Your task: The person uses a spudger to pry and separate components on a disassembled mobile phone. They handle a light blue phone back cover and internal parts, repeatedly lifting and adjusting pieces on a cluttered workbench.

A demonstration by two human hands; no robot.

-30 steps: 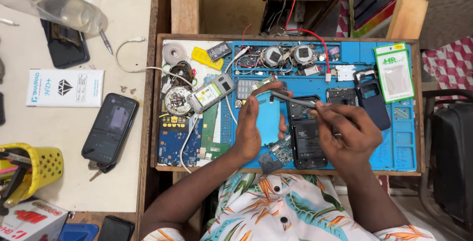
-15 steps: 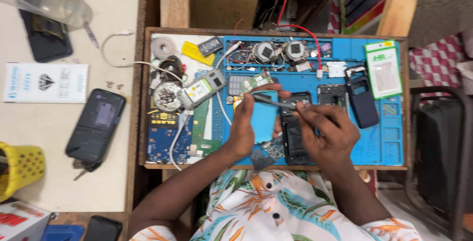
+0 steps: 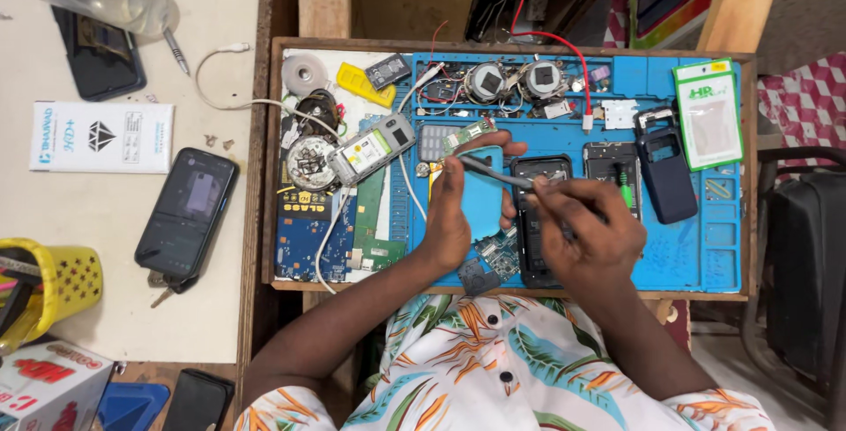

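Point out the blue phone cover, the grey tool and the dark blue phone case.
blue phone cover [image 3: 483,197], head view, middle of its back.
grey tool [image 3: 493,172], head view, its shaft.
dark blue phone case [image 3: 667,180], head view, its centre.

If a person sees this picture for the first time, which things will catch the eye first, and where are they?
The bright blue work mat in the wooden tray, crowded with phone parts, draws the eye first. At its middle the left hand grips a light blue phone cover while the right hand holds a thin grey tool against it. Left of the tray, a dark smartphone lies on the pale table.
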